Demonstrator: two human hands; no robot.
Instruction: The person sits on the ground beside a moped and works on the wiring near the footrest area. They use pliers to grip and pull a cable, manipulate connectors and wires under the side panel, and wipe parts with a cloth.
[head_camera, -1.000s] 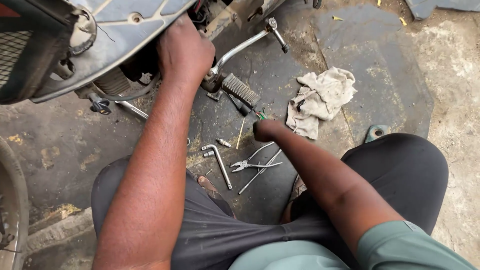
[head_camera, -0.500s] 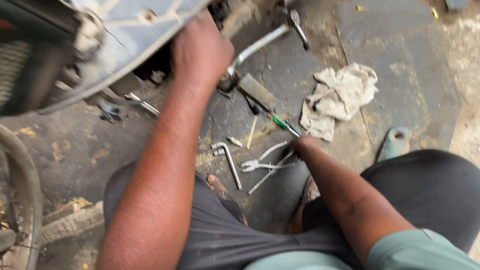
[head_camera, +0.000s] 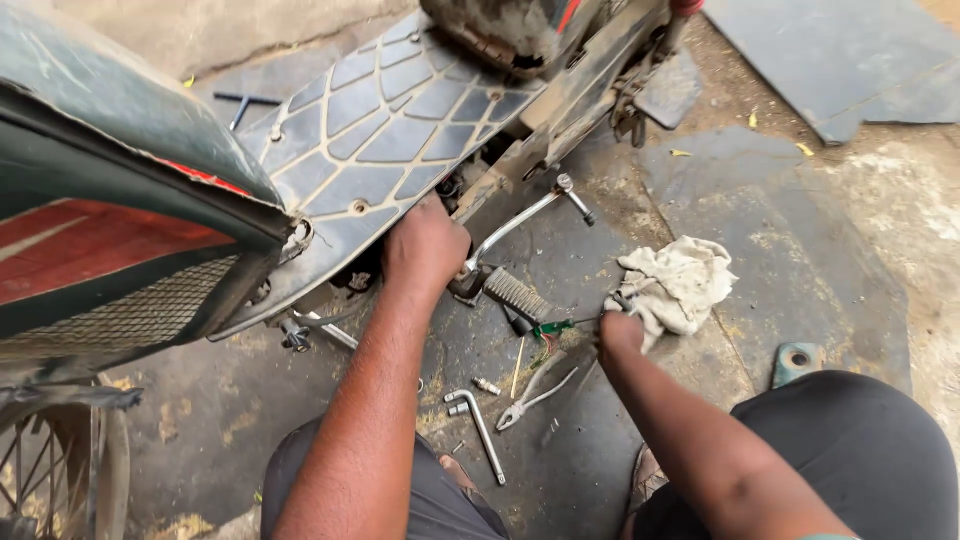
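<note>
My left hand (head_camera: 425, 245) reaches under the edge of the scooter's grey footboard (head_camera: 390, 120), by the base of the chrome kick lever (head_camera: 520, 222). Its fingers are hidden under the body. My right hand (head_camera: 620, 330) is closed on a thin tool with a green handle (head_camera: 553, 327), which points left over the ground. That hand touches the edge of a dirty white rag (head_camera: 678, 283). A ribbed rubber pedal (head_camera: 515, 293) lies between the two hands.
An L-shaped socket wrench (head_camera: 478, 425) and pliers (head_camera: 532, 393) lie on the dark ground in front of my knees. A small green metal piece (head_camera: 797, 360) sits by my right knee. A T-handle wrench (head_camera: 243, 102) lies beyond the footboard. A spoked wheel (head_camera: 50, 470) is at lower left.
My right hand has moved right and away with the green-handled tool, up to the rag. My left hand stays under the scooter. The view has lifted to show more of the scooter.
</note>
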